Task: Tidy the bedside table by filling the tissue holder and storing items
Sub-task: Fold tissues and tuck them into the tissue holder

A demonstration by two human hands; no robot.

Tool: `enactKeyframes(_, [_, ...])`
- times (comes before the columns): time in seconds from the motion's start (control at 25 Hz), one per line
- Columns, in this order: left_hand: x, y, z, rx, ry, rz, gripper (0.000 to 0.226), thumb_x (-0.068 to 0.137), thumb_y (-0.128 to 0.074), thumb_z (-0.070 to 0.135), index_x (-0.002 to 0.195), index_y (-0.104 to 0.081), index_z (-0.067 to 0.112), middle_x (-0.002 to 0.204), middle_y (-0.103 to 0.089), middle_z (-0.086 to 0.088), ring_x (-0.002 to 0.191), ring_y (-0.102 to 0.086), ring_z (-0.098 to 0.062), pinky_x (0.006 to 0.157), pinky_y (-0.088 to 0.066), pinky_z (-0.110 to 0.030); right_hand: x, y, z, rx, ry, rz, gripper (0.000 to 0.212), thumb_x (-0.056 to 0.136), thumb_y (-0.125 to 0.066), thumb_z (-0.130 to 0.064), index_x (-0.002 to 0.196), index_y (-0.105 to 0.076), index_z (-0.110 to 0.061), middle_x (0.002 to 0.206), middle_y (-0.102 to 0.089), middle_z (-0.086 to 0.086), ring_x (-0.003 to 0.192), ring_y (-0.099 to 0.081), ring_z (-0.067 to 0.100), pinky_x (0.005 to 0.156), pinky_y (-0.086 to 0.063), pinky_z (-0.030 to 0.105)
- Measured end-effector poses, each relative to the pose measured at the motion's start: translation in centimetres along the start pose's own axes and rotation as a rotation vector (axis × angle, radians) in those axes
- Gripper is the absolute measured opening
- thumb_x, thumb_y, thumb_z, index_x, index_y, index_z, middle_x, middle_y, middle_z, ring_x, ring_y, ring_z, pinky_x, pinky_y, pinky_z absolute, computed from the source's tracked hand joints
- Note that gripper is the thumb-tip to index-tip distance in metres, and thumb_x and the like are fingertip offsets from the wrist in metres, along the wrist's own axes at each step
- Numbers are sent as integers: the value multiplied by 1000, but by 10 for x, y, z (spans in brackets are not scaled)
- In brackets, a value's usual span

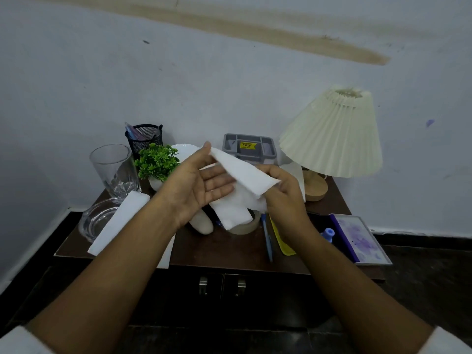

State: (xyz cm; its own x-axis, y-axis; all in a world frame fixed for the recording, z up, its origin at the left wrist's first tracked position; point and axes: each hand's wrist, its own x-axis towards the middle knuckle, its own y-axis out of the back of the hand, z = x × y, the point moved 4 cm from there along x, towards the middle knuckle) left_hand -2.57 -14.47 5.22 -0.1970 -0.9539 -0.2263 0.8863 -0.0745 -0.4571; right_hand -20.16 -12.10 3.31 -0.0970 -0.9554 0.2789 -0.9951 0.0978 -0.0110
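I hold a white tissue [245,175] above the middle of the bedside table [229,249], and its loose part hangs down below my hands. My left hand [194,185] has its palm turned up and pinches the tissue's upper corner, while the other fingers lie straight under it. My right hand [283,198] grips the lower right end with curled fingers. A second folded tissue [120,221] lies at the left, resting across a glass bowl [92,221]. A white scalloped holder [185,150] shows behind my left hand, mostly hidden.
Along the back stand a glass tumbler [115,169], mesh pen cup [145,139], small green plant [157,162], grey organiser [250,149] and pleated lamp [332,131]. Under my hands lie a tape roll [246,227], blue pen [267,238], yellow item [282,241] and purple notebook [362,238].
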Motion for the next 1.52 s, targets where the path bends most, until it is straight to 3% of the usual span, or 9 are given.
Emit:
enactKeyframes(0.16, [-4,11,5,294,-276,45,40,90,-72,20,129,-64,19,125,-70,-2,115,-67,-16,93,-57,-36,-5,11,0,245,-223,109,24,103,-52,-14,105,-75,-18,110,-75,7,106,-69,26,86,-60,40])
enactKeyframes(0.24, [-4,5,-7,292,-129,-63,46,86,-75,15,131,-62,18,121,-71,-1,110,-68,-15,86,-56,-33,-8,11,0,399,-283,54,29,105,-48,-17,116,-73,-9,120,-73,13,114,-68,30,93,-58,47])
enactKeyframes(0.4, [-4,-2,-21,196,48,-88,26,89,-69,5,115,-70,4,107,-77,-14,95,-74,-23,74,-63,-33,-20,9,-3,479,-481,-39,31,104,-48,-24,120,-69,-8,117,-74,16,94,-74,33,60,-63,42])
enactKeyframes(0.6, [-2,8,-12,224,-30,-45,31,90,-71,18,117,-71,4,111,-77,-13,103,-73,-29,78,-63,-42,-16,10,-2,450,-408,-7,37,95,-65,-22,130,-63,-9,125,-71,15,114,-69,34,93,-57,56])
enactKeyframes(0.76, [-4,15,-19,243,-15,20,27,92,-70,23,112,-73,4,109,-77,-14,101,-73,-31,80,-61,-42,-19,5,7,476,-609,-55,40,99,-59,-34,127,-64,-7,122,-73,15,112,-70,34,91,-59,53])
enactKeyframes(0.92, [-10,11,-18,220,-21,-12,31,90,-72,23,115,-72,5,110,-77,-13,102,-73,-30,82,-61,-43,-21,2,8,368,-525,-129,55,82,-77,-17,132,-61,-3,123,-72,16,115,-69,37,97,-53,62])
enactKeyframes(1.0, [-15,9,-20,228,-59,-58,36,84,-76,17,118,-71,6,111,-76,-13,105,-73,-31,87,-60,-47,-20,2,6,387,-462,-114,47,84,-76,-7,129,-63,0,122,-72,18,114,-69,38,98,-53,60])
enactKeyframes(1.28, [-18,11,-20,335,-199,-36,34,82,-79,10,115,-73,6,108,-78,-11,101,-74,-29,86,-60,-46,-20,3,5,285,-401,-39,39,84,-77,-3,122,-68,-1,115,-75,16,108,-71,38,89,-58,58])
enactKeyframes(1.52, [-15,22,-14,384,-260,8,22,86,-76,11,108,-76,12,102,-79,-5,96,-75,-24,74,-63,-33,-13,12,3,264,-379,-28,35,92,-69,-7,126,-66,1,119,-73,19,108,-72,36,84,-62,48])
